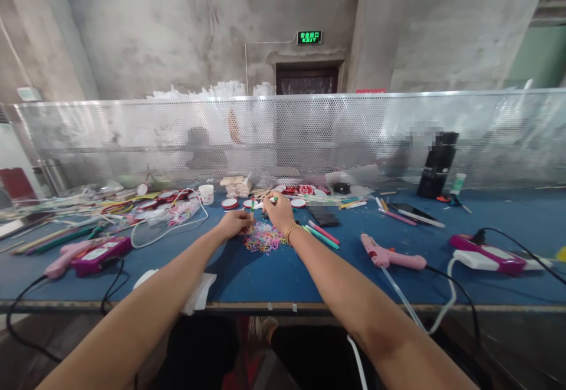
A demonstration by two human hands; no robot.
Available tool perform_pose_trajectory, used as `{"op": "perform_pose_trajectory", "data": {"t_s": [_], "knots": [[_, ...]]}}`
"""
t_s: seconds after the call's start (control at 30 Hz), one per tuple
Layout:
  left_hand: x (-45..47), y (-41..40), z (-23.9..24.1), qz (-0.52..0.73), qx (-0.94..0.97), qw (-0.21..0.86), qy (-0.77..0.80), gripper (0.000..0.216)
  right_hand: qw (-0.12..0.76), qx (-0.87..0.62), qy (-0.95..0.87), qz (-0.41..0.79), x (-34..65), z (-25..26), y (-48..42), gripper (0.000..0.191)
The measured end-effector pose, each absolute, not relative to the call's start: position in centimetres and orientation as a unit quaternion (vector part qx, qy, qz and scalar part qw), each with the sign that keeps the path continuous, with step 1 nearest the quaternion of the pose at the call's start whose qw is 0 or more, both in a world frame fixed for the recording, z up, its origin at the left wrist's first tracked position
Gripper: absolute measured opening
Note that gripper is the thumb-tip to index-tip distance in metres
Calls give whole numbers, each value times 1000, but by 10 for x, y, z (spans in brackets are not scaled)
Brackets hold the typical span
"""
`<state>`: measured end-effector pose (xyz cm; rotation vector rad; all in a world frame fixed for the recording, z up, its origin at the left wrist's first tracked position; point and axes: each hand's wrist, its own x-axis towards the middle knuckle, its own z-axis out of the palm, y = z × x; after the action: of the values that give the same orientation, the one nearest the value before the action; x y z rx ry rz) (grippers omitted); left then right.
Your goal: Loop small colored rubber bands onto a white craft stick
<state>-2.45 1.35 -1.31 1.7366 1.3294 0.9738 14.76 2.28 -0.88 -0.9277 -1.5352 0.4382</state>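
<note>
My left hand (236, 223) pinches a thin upright stick (252, 204) with red and green colouring on it. In my right hand (279, 210) is a marker (274, 199) with a green end, its white front part pointing left at the stick. Below both hands lies a loose pile of small, many-coloured rubber bands (264, 241). Several more markers (325, 235), green and pink, rest just right of the pile. White discs with red rims (230, 203) lie behind my hands.
A pink glue gun (391, 255) and a purple-and-white power strip (489, 255) are at right; another purple power strip (101, 255) is at left. A black phone-like slab (324, 215), paper cup (206, 194) and wooden pieces (236, 186) stand farther back, before a perforated metal screen (309, 136).
</note>
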Motion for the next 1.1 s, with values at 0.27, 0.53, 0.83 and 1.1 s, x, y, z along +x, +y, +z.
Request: {"op": "perform_pose_trajectory", "data": {"t_s": [0.27, 0.53, 0.83, 1.1], "knots": [[-26, 17, -17, 365, 691, 339, 523, 30, 591, -408, -670, 190, 149, -9, 21, 14], [-31, 26, -23, 352, 704, 338, 516, 33, 588, -410, -676, 171, 149, -11, 24, 15], [-30, 21, -20, 336, 713, 322, 525, 26, 579, -408, -682, 182, 148, -11, 20, 14], [-27, 17, -19, 331, 711, 324, 529, 21, 581, -412, -678, 181, 150, -12, 19, 15]]}}
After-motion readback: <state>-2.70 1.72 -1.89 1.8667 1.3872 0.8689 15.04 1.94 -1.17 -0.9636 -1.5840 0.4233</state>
